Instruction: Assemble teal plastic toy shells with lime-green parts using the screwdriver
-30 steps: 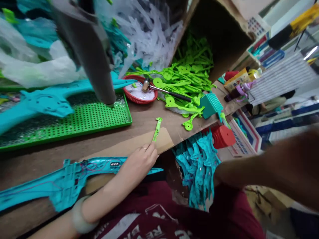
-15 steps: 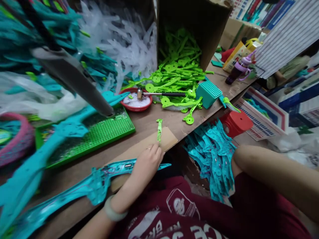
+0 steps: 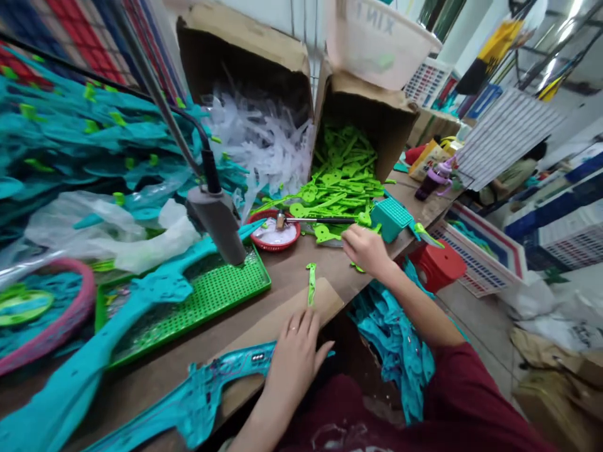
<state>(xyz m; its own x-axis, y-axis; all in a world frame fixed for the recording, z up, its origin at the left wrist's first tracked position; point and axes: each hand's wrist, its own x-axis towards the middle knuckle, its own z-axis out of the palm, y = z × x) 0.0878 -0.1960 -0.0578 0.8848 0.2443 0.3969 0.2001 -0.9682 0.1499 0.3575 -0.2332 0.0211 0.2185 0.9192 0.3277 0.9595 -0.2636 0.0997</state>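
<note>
Resting flat with fingers spread, the left hand [image 3: 294,358] pins a teal plastic shell [image 3: 198,402] at the bench edge, near a small green piece [image 3: 311,284]. The right hand [image 3: 365,249] reaches among loose green parts [image 3: 339,188]; its grip is unclear.

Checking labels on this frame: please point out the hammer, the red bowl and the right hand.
hammer [image 3: 281,220], head view, on its metal head.
red bowl [image 3: 258,242], head view, on its rim.
right hand [image 3: 365,249], head view, on its back.
</note>
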